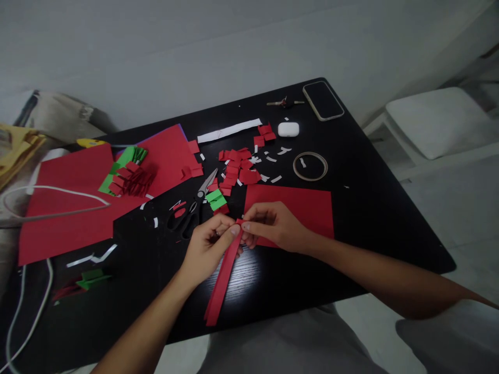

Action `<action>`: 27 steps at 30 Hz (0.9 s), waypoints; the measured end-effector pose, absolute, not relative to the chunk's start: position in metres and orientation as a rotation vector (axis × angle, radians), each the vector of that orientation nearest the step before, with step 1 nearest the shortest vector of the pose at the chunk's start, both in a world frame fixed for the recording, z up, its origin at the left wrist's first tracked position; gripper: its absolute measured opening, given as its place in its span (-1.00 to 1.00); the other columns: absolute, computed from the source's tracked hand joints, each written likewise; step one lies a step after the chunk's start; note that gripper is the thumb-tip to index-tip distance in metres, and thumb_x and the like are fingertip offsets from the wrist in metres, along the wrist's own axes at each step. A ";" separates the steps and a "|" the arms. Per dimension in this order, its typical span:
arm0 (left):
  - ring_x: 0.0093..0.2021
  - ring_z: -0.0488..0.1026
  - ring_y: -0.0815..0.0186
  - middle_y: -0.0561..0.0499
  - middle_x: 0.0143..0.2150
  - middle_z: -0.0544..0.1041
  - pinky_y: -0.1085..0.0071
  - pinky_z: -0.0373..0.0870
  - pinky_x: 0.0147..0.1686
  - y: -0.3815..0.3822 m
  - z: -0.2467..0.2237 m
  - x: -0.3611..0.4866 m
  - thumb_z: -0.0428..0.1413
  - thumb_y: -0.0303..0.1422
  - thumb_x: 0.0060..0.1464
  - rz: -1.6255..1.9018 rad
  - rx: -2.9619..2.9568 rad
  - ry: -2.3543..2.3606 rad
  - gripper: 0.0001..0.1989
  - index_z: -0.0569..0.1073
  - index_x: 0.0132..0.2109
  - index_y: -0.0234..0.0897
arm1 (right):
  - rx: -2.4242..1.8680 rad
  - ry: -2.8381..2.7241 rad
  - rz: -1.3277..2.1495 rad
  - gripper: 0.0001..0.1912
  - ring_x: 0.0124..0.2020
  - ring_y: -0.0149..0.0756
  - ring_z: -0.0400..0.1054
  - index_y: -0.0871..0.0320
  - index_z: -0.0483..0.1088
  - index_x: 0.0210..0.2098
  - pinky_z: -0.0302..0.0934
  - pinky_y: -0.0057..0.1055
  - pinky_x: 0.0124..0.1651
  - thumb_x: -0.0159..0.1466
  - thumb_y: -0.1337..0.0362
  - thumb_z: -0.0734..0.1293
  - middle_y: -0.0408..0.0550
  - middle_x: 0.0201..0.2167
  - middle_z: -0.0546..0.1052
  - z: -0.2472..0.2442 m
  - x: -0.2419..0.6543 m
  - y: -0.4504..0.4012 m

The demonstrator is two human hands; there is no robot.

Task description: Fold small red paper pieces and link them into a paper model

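Nearest the near edge of the black tabletop (374,218), a long red paper strip (222,280) runs from that edge up toward the middle, its lower end resting on the dark surface. Both hands meet at its upper end. The left hand (206,249) has its fingers (228,231) pressed together on the top of the strip, thumb against forefinger, pinching the paper. The right hand (273,226) comes in from the right edge and its fingers (247,227) pinch the same end, tips touching those of the left hand.

Just behind the right hand lies a red paper sheet (304,205), flat, partly hidden by the wrist. Just beyond the left hand are black-handled scissors (191,210), blades pointing away, with a small folded green piece (215,199) beside them. Further in, near the middle, sits a heap of small folded red pieces (236,169) among white scraps, and a tape ring (310,166) to their right. Toward the left edge large red sheets (74,208) overlap, carrying a cluster of folded red and green paper (127,176). Near the far edge lie a white paper strip (229,130), a white earbud case (288,129), keys (284,102) and, at the far corner, a phone (323,100), screen up.
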State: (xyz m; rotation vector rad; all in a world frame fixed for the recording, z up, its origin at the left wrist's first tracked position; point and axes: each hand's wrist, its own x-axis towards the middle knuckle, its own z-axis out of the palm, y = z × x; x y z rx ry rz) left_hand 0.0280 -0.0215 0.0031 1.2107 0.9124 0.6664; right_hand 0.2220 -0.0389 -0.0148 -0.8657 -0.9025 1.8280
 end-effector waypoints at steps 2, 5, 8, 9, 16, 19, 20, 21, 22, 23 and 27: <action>-0.55 0.54 0.37 0.05 -0.44 0.59 0.46 0.56 -0.51 -0.022 0.003 0.028 0.22 -0.22 0.25 0.667 1.193 0.916 -0.76 0.48 -0.28 -0.30 | -0.853 -0.910 1.827 -0.74 -0.46 -0.37 0.55 0.23 0.49 -0.35 0.47 -0.43 -0.34 0.20 0.17 0.54 -0.11 -0.49 0.62 -0.015 0.222 -0.039; -0.58 0.52 0.41 0.06 -0.45 0.58 0.51 0.53 -0.55 -0.022 0.002 0.028 0.24 -0.25 0.24 0.683 1.197 0.920 -0.77 0.48 -0.30 -0.32 | -0.841 -0.907 1.827 -0.77 -0.45 -0.36 0.56 0.22 0.49 -0.33 0.49 -0.42 -0.33 0.23 0.19 0.53 -0.10 -0.47 0.63 -0.017 0.222 -0.039; -0.58 0.52 0.42 0.06 -0.46 0.58 0.52 0.52 -0.56 -0.022 0.002 0.028 0.24 -0.25 0.24 0.692 1.199 0.927 -0.77 0.48 -0.30 -0.32 | -0.839 -0.897 1.829 -0.78 -0.44 -0.35 0.57 0.22 0.49 -0.32 0.49 -0.41 -0.33 0.24 0.20 0.52 -0.10 -0.46 0.64 -0.018 0.222 -0.040; -0.58 0.52 0.41 0.07 -0.46 0.57 0.52 0.53 -0.55 -0.023 0.001 0.028 0.23 -0.25 0.25 0.691 1.201 0.931 -0.77 0.48 -0.30 -0.31 | -0.843 -0.899 1.827 -0.78 -0.44 -0.35 0.57 0.22 0.49 -0.32 0.50 -0.41 -0.32 0.24 0.19 0.52 -0.10 -0.46 0.64 -0.018 0.221 -0.040; -0.59 0.52 0.40 0.08 -0.47 0.56 0.50 0.51 -0.57 -0.023 0.000 0.027 0.22 -0.23 0.25 0.693 1.215 0.934 -0.76 0.47 -0.30 -0.30 | -0.858 -0.926 1.808 -0.77 -0.44 -0.35 0.56 0.22 0.49 -0.33 0.49 -0.41 -0.32 0.24 0.18 0.52 -0.09 -0.46 0.64 -0.018 0.221 -0.040; -0.58 0.52 0.39 0.07 -0.47 0.57 0.50 0.51 -0.55 -0.021 -0.001 0.027 0.21 -0.21 0.26 0.684 1.236 0.939 -0.75 0.46 -0.30 -0.30 | -0.863 -0.947 1.808 -0.75 -0.48 -0.38 0.54 0.23 0.50 -0.34 0.48 -0.43 -0.35 0.22 0.17 0.53 -0.10 -0.47 0.63 -0.017 0.222 -0.041; -0.58 0.52 0.39 0.06 -0.47 0.57 0.50 0.50 -0.54 -0.021 -0.001 0.027 0.21 -0.20 0.26 0.681 1.245 0.947 -0.74 0.46 -0.31 -0.30 | -0.869 -0.958 1.807 -0.75 -0.49 -0.39 0.52 0.23 0.50 -0.34 0.47 -0.44 -0.36 0.22 0.17 0.53 -0.10 -0.48 0.63 -0.016 0.222 -0.041; -0.58 0.52 0.40 0.06 -0.47 0.58 0.51 0.50 -0.54 -0.021 0.000 0.027 0.21 -0.20 0.26 0.678 1.252 0.957 -0.73 0.46 -0.31 -0.30 | -0.875 -0.970 1.803 -0.75 -0.50 -0.40 0.52 0.23 0.50 -0.34 0.47 -0.44 -0.37 0.22 0.16 0.53 -0.10 -0.48 0.63 -0.016 0.221 -0.041; -0.58 0.52 0.40 0.06 -0.47 0.58 0.51 0.50 -0.55 -0.021 0.000 0.027 0.21 -0.19 0.26 0.677 1.255 0.968 -0.73 0.45 -0.31 -0.30 | -0.880 -0.982 1.799 -0.75 -0.50 -0.40 0.51 0.23 0.50 -0.33 0.46 -0.44 -0.37 0.22 0.16 0.53 -0.10 -0.48 0.62 -0.016 0.221 -0.041; -0.59 0.51 0.40 0.06 -0.47 0.58 0.51 0.49 -0.56 -0.022 0.000 0.027 0.21 -0.18 0.25 0.676 1.253 0.977 -0.72 0.45 -0.31 -0.30 | -0.885 -0.995 1.790 -0.75 -0.50 -0.40 0.51 0.22 0.50 -0.33 0.46 -0.44 -0.37 0.22 0.16 0.53 -0.10 -0.48 0.62 -0.015 0.221 -0.042; -0.65 0.47 0.40 0.08 -0.53 0.55 0.51 0.46 -0.63 -0.023 0.003 0.026 0.22 -0.12 0.22 0.668 1.213 1.008 -0.67 0.44 -0.33 -0.29 | -0.929 -1.051 1.713 -0.78 -0.42 -0.38 0.53 0.19 0.52 -0.23 0.47 -0.42 -0.29 0.21 0.22 0.54 -0.11 -0.41 0.63 -0.013 0.222 -0.042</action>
